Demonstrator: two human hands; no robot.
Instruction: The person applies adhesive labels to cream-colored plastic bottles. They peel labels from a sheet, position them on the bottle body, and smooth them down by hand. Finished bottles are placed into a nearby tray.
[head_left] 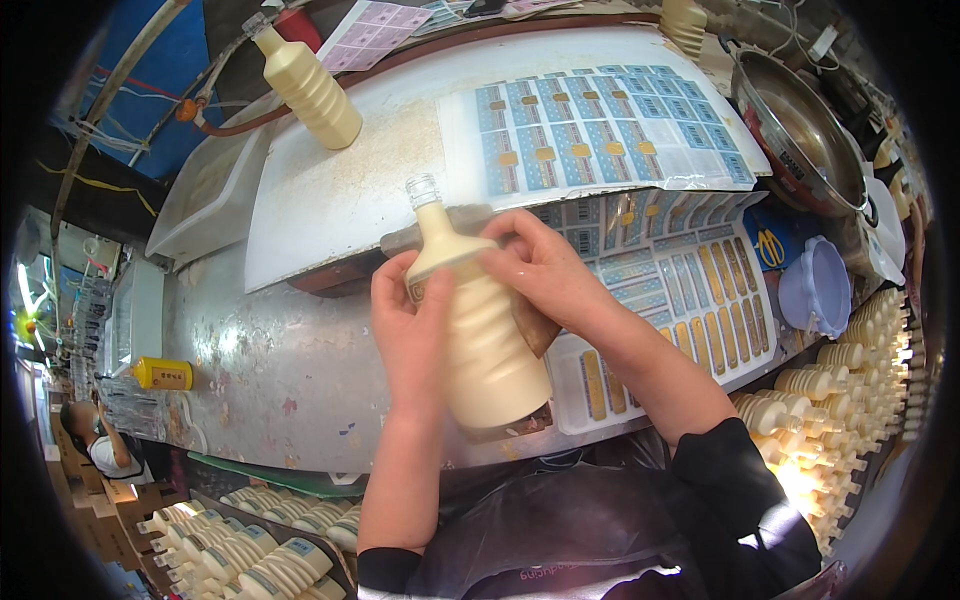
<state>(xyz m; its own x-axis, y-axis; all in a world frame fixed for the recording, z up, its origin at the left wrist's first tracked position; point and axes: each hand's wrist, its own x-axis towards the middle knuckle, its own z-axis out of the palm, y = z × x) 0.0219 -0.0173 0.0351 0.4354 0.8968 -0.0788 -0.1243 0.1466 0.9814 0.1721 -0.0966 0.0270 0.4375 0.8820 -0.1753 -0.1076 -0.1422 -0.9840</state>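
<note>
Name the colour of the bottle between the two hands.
The bottle is cream with a clear mouth; the head view shows it best.

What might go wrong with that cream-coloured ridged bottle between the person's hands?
The cream-coloured ridged bottle might slip, since the left hand and right hand are both at its upper part. The second cream-coloured ridged bottle, standing on the flat white board, might topple if knocked.

We are looking at a workshop, judging by the stained metal desk (pixel 270 360), the printed label sheets (pixel 570 140), the crowded rows of matching cream bottles (pixel 845 355) and the cardboard boxes (pixel 100 535) at far left.
</note>
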